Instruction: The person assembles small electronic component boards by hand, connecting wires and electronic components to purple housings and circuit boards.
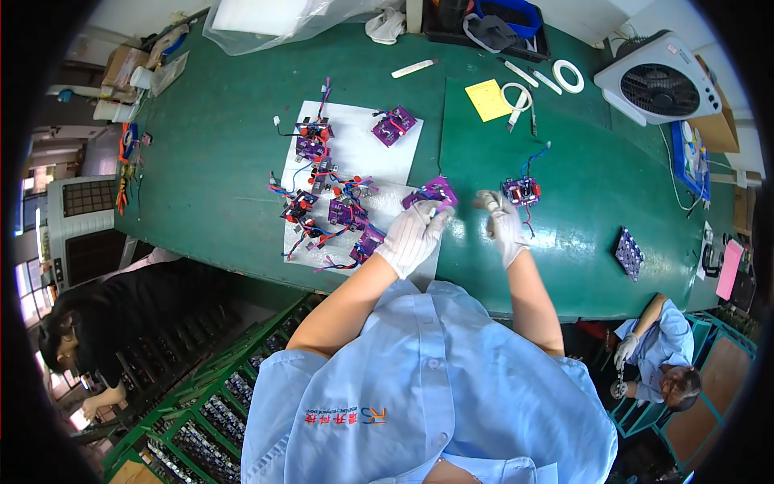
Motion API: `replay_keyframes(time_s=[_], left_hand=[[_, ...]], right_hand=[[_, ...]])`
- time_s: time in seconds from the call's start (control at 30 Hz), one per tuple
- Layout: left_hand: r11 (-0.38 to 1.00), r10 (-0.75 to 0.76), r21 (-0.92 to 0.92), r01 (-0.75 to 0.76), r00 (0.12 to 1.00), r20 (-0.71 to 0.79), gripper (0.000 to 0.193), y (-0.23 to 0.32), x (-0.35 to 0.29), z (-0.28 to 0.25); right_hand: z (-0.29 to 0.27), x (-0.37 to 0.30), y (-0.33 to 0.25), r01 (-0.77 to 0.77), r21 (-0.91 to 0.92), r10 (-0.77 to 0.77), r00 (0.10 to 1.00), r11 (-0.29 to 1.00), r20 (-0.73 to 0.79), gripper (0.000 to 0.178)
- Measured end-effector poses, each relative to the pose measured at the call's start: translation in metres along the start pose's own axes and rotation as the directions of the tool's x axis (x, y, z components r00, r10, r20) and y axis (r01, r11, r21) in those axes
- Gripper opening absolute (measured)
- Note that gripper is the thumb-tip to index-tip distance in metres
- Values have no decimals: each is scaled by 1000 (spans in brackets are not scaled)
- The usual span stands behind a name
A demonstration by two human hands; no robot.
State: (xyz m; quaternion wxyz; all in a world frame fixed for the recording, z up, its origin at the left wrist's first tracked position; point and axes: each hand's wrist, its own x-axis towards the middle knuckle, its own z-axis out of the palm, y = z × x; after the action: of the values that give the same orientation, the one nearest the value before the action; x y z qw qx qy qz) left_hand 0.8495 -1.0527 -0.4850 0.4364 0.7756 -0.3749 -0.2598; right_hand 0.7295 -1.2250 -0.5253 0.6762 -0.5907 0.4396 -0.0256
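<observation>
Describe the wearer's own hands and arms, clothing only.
Both the left hand and right hand wear white gloves that end at the wrist. The forearms are bare. Short light-blue shirt sleeves cover the upper arms; the shirt buttons down the front and bears a small printed mark on the chest.

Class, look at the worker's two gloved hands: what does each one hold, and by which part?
The left hand pinches a purple circuit board by its near edge. The right hand seems empty, beside another board.

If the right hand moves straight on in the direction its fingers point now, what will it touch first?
The right hand points up and slightly left across the green table. The wired purple circuit board sits just to its right, so the hand probably passes it and meets bare table first; depth is unclear.
</observation>
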Motion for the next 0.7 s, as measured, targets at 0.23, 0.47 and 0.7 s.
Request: replay_keyframes(time_s=[0.23,0.47,0.7], left_hand=[[839,442,196,-507,846,298,15,123,-39,-83],[737,544,199,-646,741,394,32,163,-114,-104],[820,523,118,-559,818,241,37,157,-130,-109]], right_hand=[[61,-54,-10,1,557,-389,717,831,579,65],[78,-127,-50,-728,433,-250,354,531,901,85],[88,-147,-36,-732,426,-194,384,532,903,75]])
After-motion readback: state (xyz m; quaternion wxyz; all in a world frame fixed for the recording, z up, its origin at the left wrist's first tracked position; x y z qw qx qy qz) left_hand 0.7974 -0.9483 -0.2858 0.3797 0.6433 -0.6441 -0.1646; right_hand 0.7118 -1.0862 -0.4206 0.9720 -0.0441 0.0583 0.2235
